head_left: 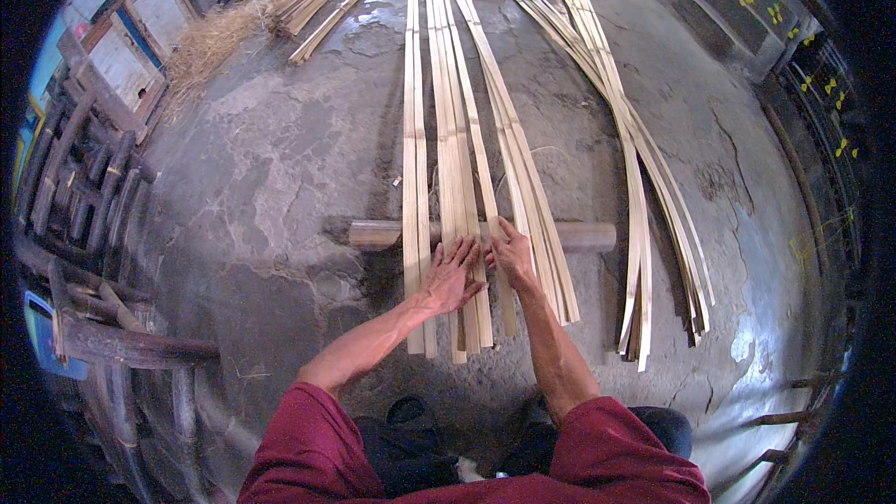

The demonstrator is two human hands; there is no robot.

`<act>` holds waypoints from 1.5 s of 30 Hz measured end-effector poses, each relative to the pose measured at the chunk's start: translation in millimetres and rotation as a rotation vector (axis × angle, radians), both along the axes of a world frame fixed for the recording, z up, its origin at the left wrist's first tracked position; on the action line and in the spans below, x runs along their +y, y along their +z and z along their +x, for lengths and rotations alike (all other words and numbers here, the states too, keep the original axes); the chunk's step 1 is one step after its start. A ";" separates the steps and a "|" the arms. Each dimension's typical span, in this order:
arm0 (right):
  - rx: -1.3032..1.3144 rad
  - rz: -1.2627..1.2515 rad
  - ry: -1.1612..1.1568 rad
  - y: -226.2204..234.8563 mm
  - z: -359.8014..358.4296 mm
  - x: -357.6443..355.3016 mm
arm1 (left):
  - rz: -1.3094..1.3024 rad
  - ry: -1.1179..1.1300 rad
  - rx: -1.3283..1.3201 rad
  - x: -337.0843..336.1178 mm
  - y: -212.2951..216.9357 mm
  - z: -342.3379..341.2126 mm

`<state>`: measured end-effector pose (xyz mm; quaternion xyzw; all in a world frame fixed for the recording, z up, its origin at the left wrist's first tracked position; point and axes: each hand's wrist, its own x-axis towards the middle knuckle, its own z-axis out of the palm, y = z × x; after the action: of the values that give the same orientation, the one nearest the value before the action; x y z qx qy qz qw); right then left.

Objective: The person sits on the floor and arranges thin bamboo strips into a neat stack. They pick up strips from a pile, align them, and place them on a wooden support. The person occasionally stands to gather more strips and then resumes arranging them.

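My left hand point(452, 273) rests with fingers stretched out on the middle bundle of long, pale bamboo strips point(450, 140). Just to its right, my right hand point(512, 257) has its fingers closed on the near part of a single bamboo strip point(482, 159); its grip is partly hidden. A narrow pair of strips point(413, 159) lies to the left of the bundle, and a fanned group point(534, 196) lies to the right. All of these cross over a bamboo pole point(375, 234) on the floor, which props up their near ends.
Another crossed pile of strips point(627, 126) lies on the concrete floor point(252, 159) to the right. More strips point(347, 2) and straw-like shavings point(213, 49) are at the far left. A dark wooden bench-like frame point(140, 345) stands at the left edge.
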<state>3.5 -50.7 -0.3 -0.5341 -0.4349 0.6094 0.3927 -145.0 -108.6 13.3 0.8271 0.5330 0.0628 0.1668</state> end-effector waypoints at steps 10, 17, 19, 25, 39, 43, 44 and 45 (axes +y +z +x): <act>-0.830 0.298 0.206 -17.6 1.1 -6.4 | -0.027 0.003 -0.066 1.1 0.9 -1.9; -0.692 0.370 0.216 -16.1 3.0 -13.0 | 0.007 -0.003 -0.054 1.6 5.5 -1.2; -0.682 0.387 0.237 -15.0 3.6 -13.4 | 0.023 0.001 -0.052 2.2 6.9 -0.3; -0.566 0.409 0.192 -23.0 5.0 -9.8 | 0.052 -0.002 -0.011 5.0 10.8 4.0; -0.484 0.608 -0.170 23.2 -25.8 -18.4 | 0.058 0.006 -0.097 3.9 -11.7 -7.0; -0.469 0.594 -0.174 15.4 -42.7 -11.8 | 0.040 -0.028 -0.027 8.5 -23.0 -11.9; -0.491 0.624 -0.187 12.1 -46.8 -10.6 | 0.122 -0.059 -0.071 9.2 -25.7 -15.4; -0.419 0.547 -0.132 8.9 -47.6 -11.7 | 0.257 -0.102 -0.181 8.8 -28.7 -18.4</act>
<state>-44.1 -62.4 8.6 -0.5493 -0.6178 0.3209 0.4621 -163.4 -99.8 -15.4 0.8587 0.4606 0.1961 0.1098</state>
